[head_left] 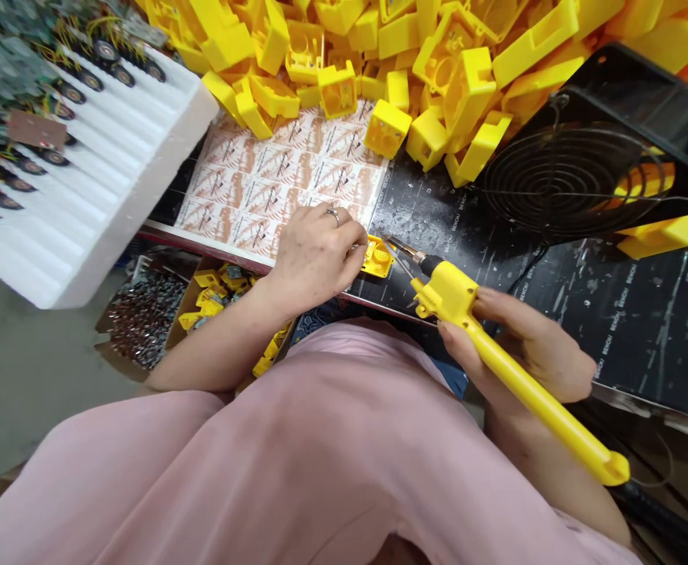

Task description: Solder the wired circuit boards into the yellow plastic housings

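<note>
My right hand (526, 345) grips a yellow soldering iron (532, 392) with a long handle and a thin tube beside its metal tip. The tip points left, over a small yellow plastic housing (378, 257) at the front edge of the bench. My left hand (320, 249), with a ring on one finger, is closed at the left side of this housing. Its curled fingers hide that end, and their exact hold is partly covered.
Yellow plastic housings (384, 129) are heaped along the back. A black fan (555, 180) stands at right. On the left, a white foam tray (125, 188) bears wired green boards and round black parts. Below the bench edge, boxes hold small metal parts (147, 310) and yellow pieces (208, 294).
</note>
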Tool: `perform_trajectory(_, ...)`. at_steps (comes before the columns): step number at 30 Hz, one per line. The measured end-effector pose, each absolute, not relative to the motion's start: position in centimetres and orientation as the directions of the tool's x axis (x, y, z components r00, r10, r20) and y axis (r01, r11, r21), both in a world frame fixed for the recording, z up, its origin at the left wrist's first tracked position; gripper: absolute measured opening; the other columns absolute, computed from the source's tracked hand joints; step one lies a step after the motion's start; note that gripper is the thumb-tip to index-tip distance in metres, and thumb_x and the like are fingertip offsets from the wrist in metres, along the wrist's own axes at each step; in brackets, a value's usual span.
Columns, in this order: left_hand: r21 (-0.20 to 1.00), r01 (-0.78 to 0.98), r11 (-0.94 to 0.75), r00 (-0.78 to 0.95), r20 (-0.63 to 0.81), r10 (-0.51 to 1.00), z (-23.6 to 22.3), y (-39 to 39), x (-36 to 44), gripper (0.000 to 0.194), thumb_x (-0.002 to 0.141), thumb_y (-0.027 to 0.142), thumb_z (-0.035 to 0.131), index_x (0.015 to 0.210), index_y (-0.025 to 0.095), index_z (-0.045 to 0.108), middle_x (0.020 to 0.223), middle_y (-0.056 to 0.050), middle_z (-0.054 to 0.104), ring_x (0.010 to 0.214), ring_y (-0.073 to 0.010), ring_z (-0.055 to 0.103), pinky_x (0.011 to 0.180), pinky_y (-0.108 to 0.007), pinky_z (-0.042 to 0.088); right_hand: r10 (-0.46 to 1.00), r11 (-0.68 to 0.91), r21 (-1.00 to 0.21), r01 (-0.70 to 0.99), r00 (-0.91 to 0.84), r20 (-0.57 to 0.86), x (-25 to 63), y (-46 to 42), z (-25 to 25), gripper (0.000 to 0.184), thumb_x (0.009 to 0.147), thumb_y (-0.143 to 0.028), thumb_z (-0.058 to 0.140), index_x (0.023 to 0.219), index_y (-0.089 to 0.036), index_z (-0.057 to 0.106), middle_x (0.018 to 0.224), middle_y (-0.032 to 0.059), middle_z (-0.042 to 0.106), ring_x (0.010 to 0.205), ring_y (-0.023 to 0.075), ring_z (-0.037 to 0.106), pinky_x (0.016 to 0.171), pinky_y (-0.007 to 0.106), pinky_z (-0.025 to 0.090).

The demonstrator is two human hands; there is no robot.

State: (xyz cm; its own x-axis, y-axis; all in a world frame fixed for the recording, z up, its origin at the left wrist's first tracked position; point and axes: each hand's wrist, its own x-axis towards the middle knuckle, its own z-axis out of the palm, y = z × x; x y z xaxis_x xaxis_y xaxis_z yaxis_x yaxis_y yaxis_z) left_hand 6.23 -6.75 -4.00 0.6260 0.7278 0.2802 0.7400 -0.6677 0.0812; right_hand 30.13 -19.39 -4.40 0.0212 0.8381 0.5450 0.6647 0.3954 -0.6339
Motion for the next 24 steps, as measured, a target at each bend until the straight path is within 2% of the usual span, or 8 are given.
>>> perform_trajectory(4,0.111,0.753,-0.649,0.606,0.268,0.749,-4.3,-6.8,6.0,0.028,0.098,0.022,0.049,0.089,0.016,0.075,0.087,-0.008,0.077,0.091,-0.0272,0.071,0.077,-0.04,0.05,0.802,0.453,-0.62,0.641,0.009,0.597,29.5,-19.5,-4.1,0.045,0.081,-0.012,0.087,0.12,-0.026,0.069,0.089,-0.0021,0.079,0.074,0.0173,0.076,0.063,0.028,0.065)
perform_trajectory(8,0.129,0.743,-0.657,0.616,0.253,0.746,-4.5,-6.7,5.9,0.026,0.098,0.021,0.05,0.09,0.015,0.074,0.089,-0.009,0.077,0.094,-0.0277,0.071,0.079,-0.04,0.05,0.755,0.53,-0.529,0.663,-0.085,0.65,29.2,-18.8,-4.0,0.026,0.085,-0.013,0.084,0.099,-0.026,0.067,0.083,-0.0025,0.077,0.062,0.014,0.071,0.053,0.025,0.06)
perform_trajectory(10,0.13,0.737,-0.663,0.623,0.25,0.742,-4.5,-6.7,5.9,0.027,0.099,0.021,0.049,0.09,0.014,0.074,0.089,-0.009,0.077,0.093,-0.0278,0.071,0.078,-0.04,0.05,0.731,0.558,-0.482,0.676,-0.125,0.67,29.2,-18.4,-4.0,0.025,0.085,-0.014,0.084,0.098,-0.025,0.065,0.082,-0.0023,0.077,0.061,0.0137,0.07,0.052,0.025,0.059)
perform_trajectory(15,0.131,0.736,-0.664,0.624,0.249,0.741,-4.5,-6.6,6.0,0.03,0.1,0.022,0.048,0.09,0.015,0.075,0.089,-0.009,0.077,0.093,-0.0274,0.071,0.079,-0.04,0.05,0.732,0.602,-0.408,0.687,-0.27,0.625,29.5,-18.3,-2.9,0.035,0.078,-0.008,0.089,0.101,-0.018,0.063,0.083,0.0015,0.075,0.07,0.0139,0.073,0.064,0.022,0.062)
perform_trajectory(18,0.127,0.744,-0.656,0.618,0.24,0.748,-4.5,-6.6,6.1,0.03,0.099,0.021,0.048,0.088,0.015,0.075,0.089,-0.009,0.077,0.092,-0.0269,0.07,0.081,-0.04,0.051,0.768,0.567,-0.426,0.705,-0.267,0.582,30.0,-18.7,-1.8,0.031,0.082,-0.008,0.086,0.1,-0.019,0.063,0.084,0.0002,0.075,0.07,0.0129,0.073,0.066,0.022,0.063)
perform_trajectory(21,0.136,0.749,-0.649,0.615,0.22,0.757,-4.3,-6.6,6.1,0.03,0.099,0.021,0.048,0.088,0.016,0.076,0.09,-0.009,0.078,0.091,-0.0267,0.07,0.081,-0.041,0.051,0.832,0.474,-0.502,0.723,-0.181,0.524,30.8,-19.0,-1.4,0.02,0.092,-0.011,0.076,0.099,-0.024,0.063,0.083,-0.002,0.075,0.068,0.0134,0.073,0.063,0.024,0.064)
perform_trajectory(24,0.134,0.746,-0.652,0.619,0.22,0.754,-4.2,-6.6,6.1,0.032,0.099,0.022,0.047,0.088,0.016,0.076,0.09,-0.01,0.078,0.09,-0.0271,0.07,0.08,-0.042,0.051,0.838,0.464,-0.561,0.686,-0.135,0.528,31.0,-19.2,-2.0,0.014,0.094,-0.016,0.074,0.096,-0.025,0.064,0.08,-0.0022,0.074,0.064,0.0144,0.072,0.06,0.026,0.064)
